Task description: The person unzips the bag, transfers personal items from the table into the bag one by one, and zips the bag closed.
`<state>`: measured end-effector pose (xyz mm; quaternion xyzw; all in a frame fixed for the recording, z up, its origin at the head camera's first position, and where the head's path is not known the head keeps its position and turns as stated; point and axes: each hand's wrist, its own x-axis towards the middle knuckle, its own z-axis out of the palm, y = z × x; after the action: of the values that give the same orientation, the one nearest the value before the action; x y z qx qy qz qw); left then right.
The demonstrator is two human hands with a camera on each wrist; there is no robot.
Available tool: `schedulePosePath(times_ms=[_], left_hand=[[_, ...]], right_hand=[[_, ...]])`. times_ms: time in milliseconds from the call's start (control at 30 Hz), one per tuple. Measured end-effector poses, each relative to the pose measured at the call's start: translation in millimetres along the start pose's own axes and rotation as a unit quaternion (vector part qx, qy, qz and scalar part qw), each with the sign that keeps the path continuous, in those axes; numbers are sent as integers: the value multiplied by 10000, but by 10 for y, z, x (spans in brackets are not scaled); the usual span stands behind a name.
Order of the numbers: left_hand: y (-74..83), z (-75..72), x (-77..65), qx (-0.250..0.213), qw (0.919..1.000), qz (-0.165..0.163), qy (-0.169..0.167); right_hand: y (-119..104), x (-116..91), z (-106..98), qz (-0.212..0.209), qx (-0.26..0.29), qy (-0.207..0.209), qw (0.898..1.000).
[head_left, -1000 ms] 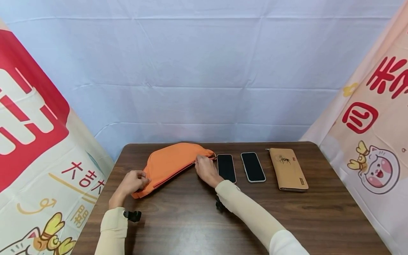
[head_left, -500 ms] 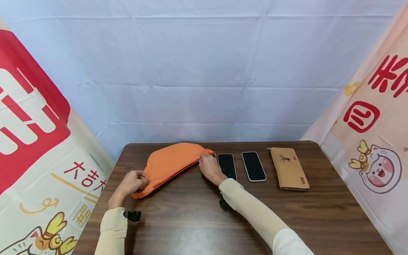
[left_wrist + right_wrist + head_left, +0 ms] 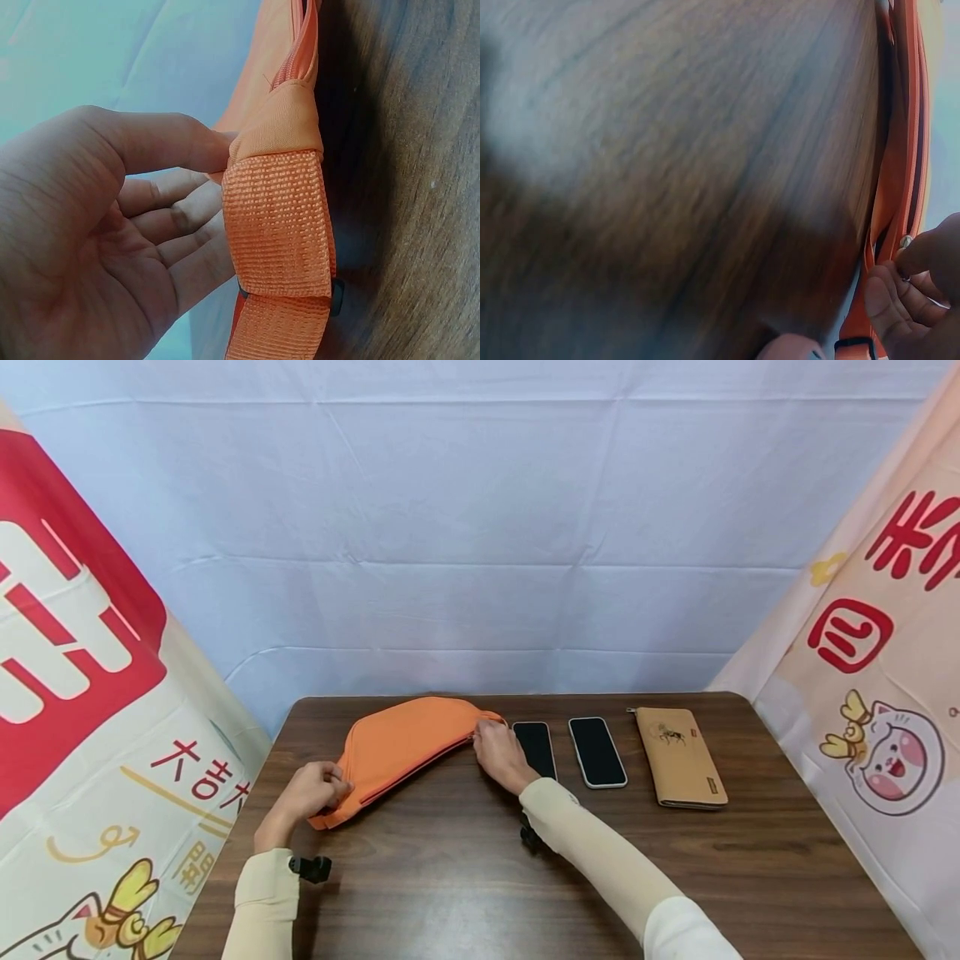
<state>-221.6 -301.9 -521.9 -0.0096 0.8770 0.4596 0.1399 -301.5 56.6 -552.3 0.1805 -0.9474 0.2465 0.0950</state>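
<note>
An orange waist bag (image 3: pixel 408 739) lies at the table's back left, its zipper edge facing the near side. My left hand (image 3: pixel 311 789) pinches the bag's left end; in the left wrist view the thumb (image 3: pixel 176 142) presses beside the webbing strap (image 3: pixel 276 221), with the other fingers behind. Near the bag's right end, my right hand (image 3: pixel 501 753) pinches the zipper pull. In the right wrist view the metal zipper slider (image 3: pixel 906 241) shows just above the fingertips, and a dark slit runs along the zipper beyond it. The inside of the bag is hidden.
A dark-screened phone (image 3: pixel 534 747), partly covered by the right hand, lies right of the bag. Farther right are a second phone (image 3: pixel 597 752) with a pale edge and a tan long wallet (image 3: pixel 678 756). The wooden table (image 3: pixel 450 877) ends at a hanging white cloth (image 3: pixel 480 568).
My right hand has slid a short way right along the bag's zipper edge, toward its right end, covering more of the nearer phone. My left hand has stayed at the left end.
</note>
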Motion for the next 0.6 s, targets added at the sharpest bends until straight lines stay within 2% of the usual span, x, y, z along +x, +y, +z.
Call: schedulePosePath(times_ms=[167, 367, 600], left_hand=[[-9, 11, 0, 52, 10000, 26, 30], [-23, 29, -2, 11, 10000, 29, 26], [-56, 33, 11, -77, 10000, 34, -10]], right_hand=[[55, 17, 3, 83, -67, -69, 9999], [109, 14, 0, 67, -140, 138, 9998], [143, 9, -52, 284, -11, 111, 9995]])
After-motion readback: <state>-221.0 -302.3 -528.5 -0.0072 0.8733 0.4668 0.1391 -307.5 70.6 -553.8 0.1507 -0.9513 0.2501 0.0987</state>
